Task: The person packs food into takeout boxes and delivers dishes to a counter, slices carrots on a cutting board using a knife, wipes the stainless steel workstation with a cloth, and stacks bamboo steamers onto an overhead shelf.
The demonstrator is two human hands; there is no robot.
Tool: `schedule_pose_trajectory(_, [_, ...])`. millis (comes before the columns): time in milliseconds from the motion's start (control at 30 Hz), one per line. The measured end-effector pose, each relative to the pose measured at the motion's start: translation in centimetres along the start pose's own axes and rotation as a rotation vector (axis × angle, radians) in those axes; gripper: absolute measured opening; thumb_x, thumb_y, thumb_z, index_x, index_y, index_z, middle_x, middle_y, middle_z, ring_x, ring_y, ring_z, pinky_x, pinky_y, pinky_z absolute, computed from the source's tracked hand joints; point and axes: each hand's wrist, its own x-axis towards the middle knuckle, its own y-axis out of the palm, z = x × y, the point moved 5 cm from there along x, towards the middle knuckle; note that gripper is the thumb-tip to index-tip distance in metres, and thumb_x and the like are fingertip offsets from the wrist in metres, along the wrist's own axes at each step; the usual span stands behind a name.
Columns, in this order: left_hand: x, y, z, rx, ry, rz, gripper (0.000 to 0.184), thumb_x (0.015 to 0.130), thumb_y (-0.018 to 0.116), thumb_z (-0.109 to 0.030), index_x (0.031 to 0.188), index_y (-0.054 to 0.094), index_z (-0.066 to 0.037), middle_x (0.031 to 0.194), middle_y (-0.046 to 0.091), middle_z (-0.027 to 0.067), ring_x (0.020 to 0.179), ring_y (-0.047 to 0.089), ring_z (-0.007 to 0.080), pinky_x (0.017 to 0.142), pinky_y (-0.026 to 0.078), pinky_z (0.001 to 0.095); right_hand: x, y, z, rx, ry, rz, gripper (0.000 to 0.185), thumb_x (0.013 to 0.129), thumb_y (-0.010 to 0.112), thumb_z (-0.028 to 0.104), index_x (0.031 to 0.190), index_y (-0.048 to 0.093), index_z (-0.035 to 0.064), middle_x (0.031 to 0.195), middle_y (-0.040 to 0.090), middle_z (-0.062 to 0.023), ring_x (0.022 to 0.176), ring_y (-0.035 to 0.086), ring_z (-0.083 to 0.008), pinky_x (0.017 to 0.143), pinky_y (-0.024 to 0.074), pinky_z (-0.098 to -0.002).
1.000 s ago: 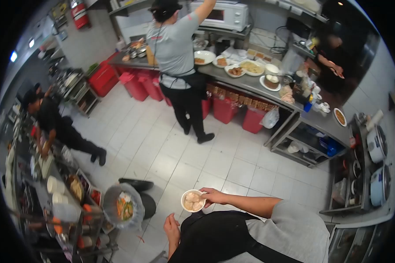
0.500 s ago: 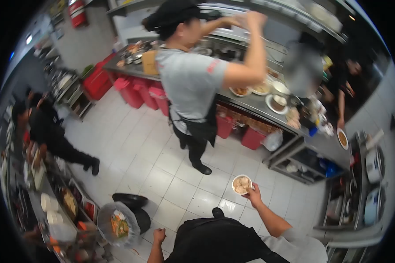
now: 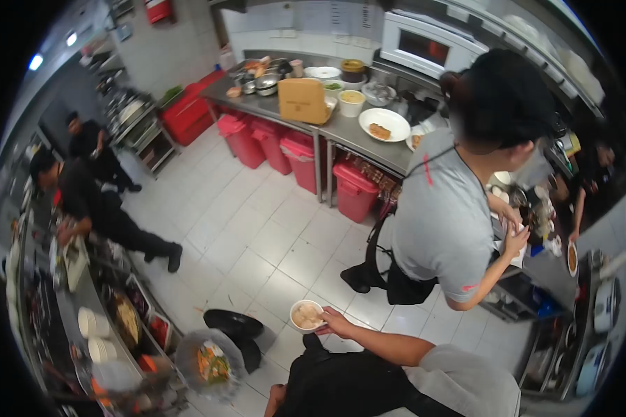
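Note:
My right hand (image 3: 335,322) reaches forward, fingers and thumb closed on the rim and side of a small white bowl (image 3: 293,320). Pale, chunky food pieces (image 3: 309,315) fill the bowl, which is held above the tiled floor. Low beside my black apron (image 3: 348,382), my left hand (image 3: 277,394) shows only in part; its fingers look curled, with nothing visible in them. Nearest to that hand is a bin with a clear liner (image 3: 184,361), with orange and green food scraps (image 3: 214,365) inside and a black lid (image 3: 233,324) behind it.
A co-worker in a grey shirt (image 3: 442,215) stands at the right counter. Another person in black (image 3: 108,205) leans over the left counter (image 3: 66,306). The back counter holds a cardboard box (image 3: 301,101) and a white plate (image 3: 373,118), with red bins (image 3: 355,191) below.
My right hand and the bowl have moved left in view. The view has turned right-to-left over the room, and the grey-shirted co-worker has lowered their arms and moved right.

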Motion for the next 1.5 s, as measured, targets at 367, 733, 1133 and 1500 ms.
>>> schedule_pose_trajectory(367, [10.6, -18.4, -6.2, -0.302, -0.115, -0.141, 0.068, 0.106, 0.045, -0.061, 0.103, 0.07, 0.003, 0.06, 0.06, 0.0107, 0.043, 0.052, 0.018, 0.041, 0.04, 0.0327, 5.8, -2.5, 23.6, 0.051, -0.383, -0.358, 0.047, 0.104, 0.055, 0.029, 0.143, 0.042, 0.0069, 0.123, 0.059, -0.0169, 0.085, 0.07, -0.0292, 0.075, 0.0659, -0.0414])
schedule_pose_trajectory(733, [10.6, -13.1, -20.4, -0.244, 0.029, -0.109, 0.057, 0.107, 0.053, -0.053, 0.103, 0.07, 0.001, 0.06, 0.062, 0.0078, 0.045, 0.054, 0.0148, 0.043, 0.04, 0.0306, 17.1, -10.7, 53.4, 0.176, -0.711, -0.543, 0.044, 0.103, 0.056, 0.032, 0.139, 0.048, 0.0075, 0.126, 0.057, -0.0116, 0.104, 0.062, -0.0229, 0.073, 0.0626, -0.0396])
schedule_pose_trajectory(1133, [3.1, -5.9, -20.3, -0.007, -0.217, -0.125, 0.045, 0.097, 0.069, -0.041, 0.104, 0.077, 0.003, 0.083, 0.076, 0.0218, 0.085, 0.075, 0.0364, 0.079, 0.058, 0.0445, 27.1, -18.0, 50.0, -0.632, -0.386, -0.522, 0.053, 0.099, 0.067, 0.038, 0.141, 0.057, 0.007, 0.129, 0.063, -0.0243, 0.118, 0.062, -0.0279, 0.09, 0.0566, -0.0366])
schedule_pose_trajectory(1500, [-2.4, -5.5, -26.2, -0.646, -0.284, -0.471, 0.08, 0.1, 0.061, -0.06, 0.151, 0.045, 0.001, 0.083, 0.066, 0.0151, 0.071, 0.066, 0.0237, 0.063, 0.052, 0.0385, 13.2, 2.3, 2.3, -1.489, -0.054, 1.09, 0.056, 0.087, 0.081, 0.034, 0.133, 0.066, 0.0048, 0.118, 0.073, -0.0206, 0.107, 0.071, -0.0327, 0.091, 0.0562, -0.0429])
